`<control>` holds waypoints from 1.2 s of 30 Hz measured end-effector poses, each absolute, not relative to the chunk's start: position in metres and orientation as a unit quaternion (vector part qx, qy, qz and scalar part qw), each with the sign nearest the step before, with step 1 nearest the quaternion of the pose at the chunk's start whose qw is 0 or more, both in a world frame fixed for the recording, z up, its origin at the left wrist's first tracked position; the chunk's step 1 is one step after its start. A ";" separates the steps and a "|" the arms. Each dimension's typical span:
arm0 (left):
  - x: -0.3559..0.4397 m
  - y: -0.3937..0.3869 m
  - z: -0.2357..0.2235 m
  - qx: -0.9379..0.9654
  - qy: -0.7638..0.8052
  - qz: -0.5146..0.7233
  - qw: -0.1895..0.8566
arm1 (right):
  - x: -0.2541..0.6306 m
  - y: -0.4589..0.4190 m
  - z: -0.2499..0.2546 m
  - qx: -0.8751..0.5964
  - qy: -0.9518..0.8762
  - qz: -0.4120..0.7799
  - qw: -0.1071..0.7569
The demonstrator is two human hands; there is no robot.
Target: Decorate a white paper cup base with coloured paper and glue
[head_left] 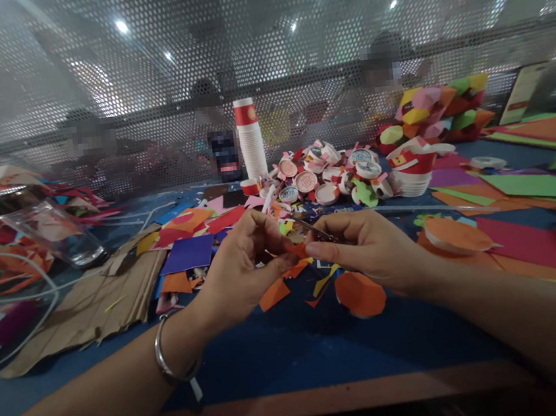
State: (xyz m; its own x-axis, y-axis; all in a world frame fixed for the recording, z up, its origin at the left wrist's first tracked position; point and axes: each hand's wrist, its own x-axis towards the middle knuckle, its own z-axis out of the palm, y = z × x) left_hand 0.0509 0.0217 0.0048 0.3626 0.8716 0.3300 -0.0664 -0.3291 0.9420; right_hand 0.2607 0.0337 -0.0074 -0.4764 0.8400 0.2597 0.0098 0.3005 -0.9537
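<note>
Above the middle of the table, my left hand [245, 271] pinches a small piece of orange paper [298, 250] between thumb and fingers. My right hand [371, 248] is closed on thin dark scissors [317, 230], whose blades slant up and left over the paper; their handles are hidden in my fingers. The right thumb tip is at the paper's right edge. Below the hands, an orange paper disc [360, 293] and a cut orange scrap [274, 294] lie on the blue table [284, 359], among yellow and orange offcuts.
Behind the hands stand a tall stack of paper cups [251, 141] and a heap of round cup bottoms [324, 173]. Corrugated cardboard [90, 307] and a glass jar [55, 235] are left. Coloured sheets [540, 240] lie right. A perforated metal screen [266, 50] closes the back.
</note>
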 end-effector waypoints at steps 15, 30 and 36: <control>0.056 0.013 0.003 0.517 0.337 0.449 0.646 | 0.261 0.032 -0.004 -0.307 -0.697 0.495 0.418; 0.070 0.004 0.001 0.466 0.338 0.521 0.630 | 0.258 0.030 -0.003 -0.296 -0.679 0.506 0.443; 0.067 0.005 0.001 0.457 0.333 0.513 0.646 | 0.257 0.029 -0.003 -0.306 -0.668 0.519 0.437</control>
